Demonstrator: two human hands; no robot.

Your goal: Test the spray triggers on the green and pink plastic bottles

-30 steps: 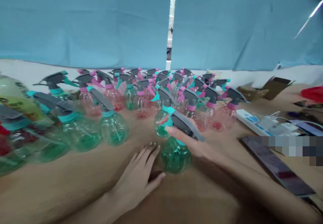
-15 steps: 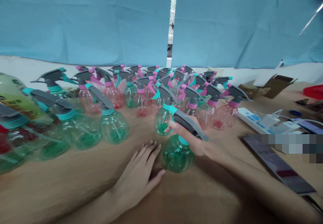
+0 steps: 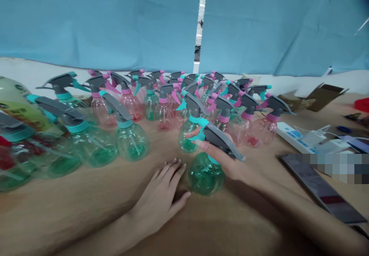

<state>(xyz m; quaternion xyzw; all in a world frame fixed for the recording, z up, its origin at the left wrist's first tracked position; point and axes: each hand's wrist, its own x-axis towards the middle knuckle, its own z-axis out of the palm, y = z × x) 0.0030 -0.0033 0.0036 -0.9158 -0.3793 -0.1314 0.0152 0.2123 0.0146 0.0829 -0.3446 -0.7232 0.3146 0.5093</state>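
Observation:
A green spray bottle [image 3: 206,175] with a grey trigger head stands on the brown table [image 3: 72,206] in front of me. My right hand [image 3: 227,162] is wrapped round its neck and trigger head from the right. My left hand [image 3: 161,196] lies flat and open on the table just left of the bottle, fingers stretched forward, thumb near the bottle's base. Close behind it stands another green bottle [image 3: 188,135].
Several green and pink spray bottles [image 3: 161,106] crowd the table behind and to the left. A white power strip [image 3: 300,138] with cables, a dark phone [image 3: 323,188] and an open cardboard box [image 3: 325,92] lie at the right. A blue curtain [image 3: 100,21] hangs behind.
The view has shifted slightly. My right hand keeps its grip on the green bottle, which stays in place. My left hand rests in the same spot.

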